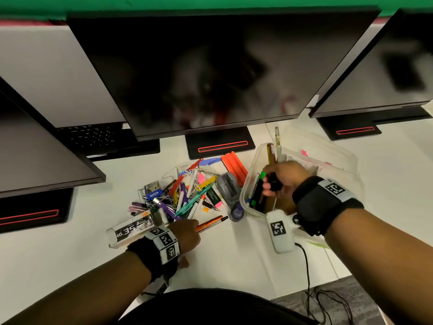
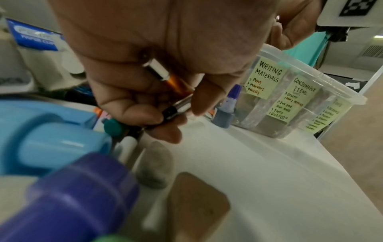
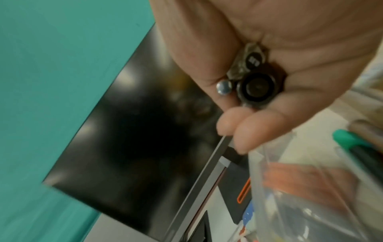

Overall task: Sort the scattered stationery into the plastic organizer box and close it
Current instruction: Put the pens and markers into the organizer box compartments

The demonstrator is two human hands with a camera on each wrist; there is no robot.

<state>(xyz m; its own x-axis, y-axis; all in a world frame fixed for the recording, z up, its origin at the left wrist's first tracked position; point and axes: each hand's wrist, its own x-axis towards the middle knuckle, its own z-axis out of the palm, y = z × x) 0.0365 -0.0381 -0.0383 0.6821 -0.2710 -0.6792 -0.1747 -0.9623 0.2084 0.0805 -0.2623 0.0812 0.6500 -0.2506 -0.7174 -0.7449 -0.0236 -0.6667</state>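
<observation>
A heap of scattered pens, markers and clips [image 1: 187,195] lies on the white desk. At its near edge my left hand [image 1: 192,227] grips an orange pen [image 1: 210,222]. The left wrist view shows the left hand [image 2: 180,117] curled round that orange pen [image 2: 176,83] together with a silver-black pen [image 2: 178,108]. The clear organizer box [image 1: 248,184] stands open to the right, with labelled compartments [image 2: 269,78]. My right hand [image 1: 269,184] is above its left compartment. It holds a bundle of dark pens [image 1: 273,181], seen end-on [image 3: 257,89] in the right wrist view.
Three monitors on black stands [image 1: 220,146] line the back of the desk. A grey stapler [image 1: 228,186], orange strips [image 1: 234,167], an ink bottle [image 1: 236,213] and a staples box [image 1: 133,228] lie around the heap. The box's lid [image 1: 328,156] lies behind it. Two erasers [image 2: 155,167] are near my left wrist.
</observation>
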